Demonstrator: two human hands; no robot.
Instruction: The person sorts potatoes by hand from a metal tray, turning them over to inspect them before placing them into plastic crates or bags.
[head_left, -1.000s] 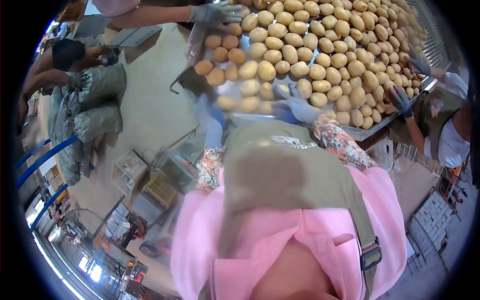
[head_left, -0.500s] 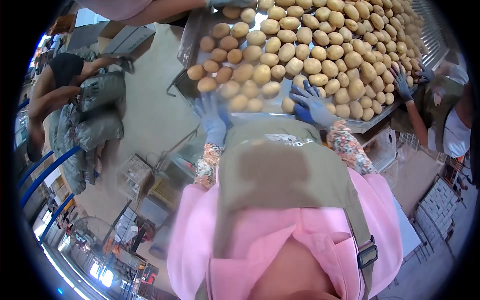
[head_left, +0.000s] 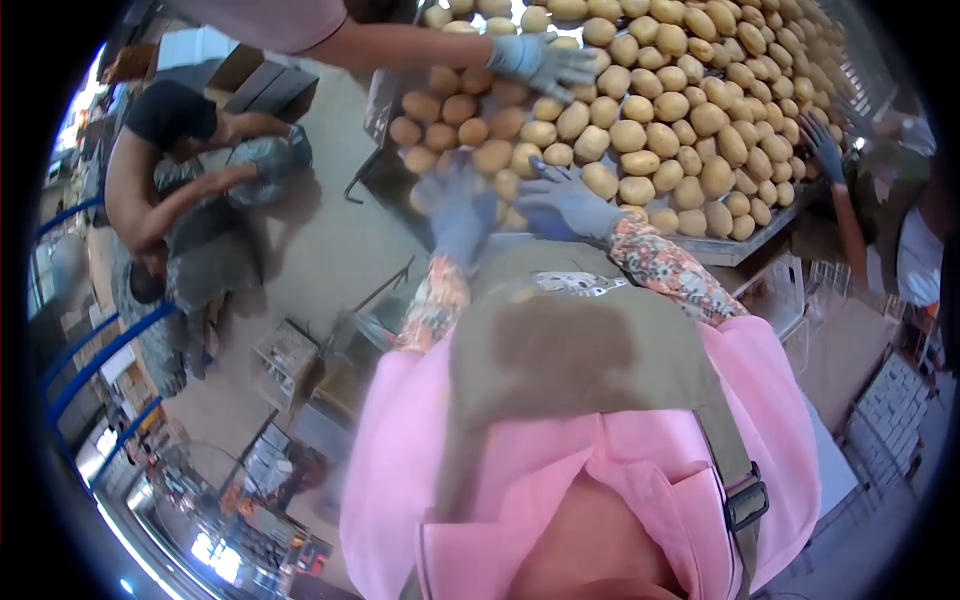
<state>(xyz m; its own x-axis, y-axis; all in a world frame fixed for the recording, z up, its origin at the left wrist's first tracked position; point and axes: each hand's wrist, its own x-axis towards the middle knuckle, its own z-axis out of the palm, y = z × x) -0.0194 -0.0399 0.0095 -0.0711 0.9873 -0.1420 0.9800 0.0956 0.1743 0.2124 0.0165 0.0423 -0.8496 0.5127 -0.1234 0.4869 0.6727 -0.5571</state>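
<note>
Many yellow-brown potatoes (head_left: 660, 140) cover a metal table (head_left: 720, 248). My left hand (head_left: 455, 205), in a grey-blue glove and blurred by motion, lies over potatoes at the table's near left edge, its fingers apart. To its right, my right hand (head_left: 568, 203) is spread in the same kind of glove, palm down, with fingertips beside potatoes. Neither hand is wrapped round a potato. Darker brown potatoes (head_left: 440, 108) lie beyond my left hand.
Across the table a co-worker's gloved hand (head_left: 540, 62) reaches over the potatoes. Another co-worker's gloved hand (head_left: 823, 148) is at the right edge. At left a person (head_left: 150, 170) bends over grey-green sacks (head_left: 215, 270). A crate (head_left: 285, 355) stands on the floor.
My left hand has moved right and slightly forward; my right hand has moved left. The far co-worker's hand now reaches farther over the potatoes. The person at left has shifted right.
</note>
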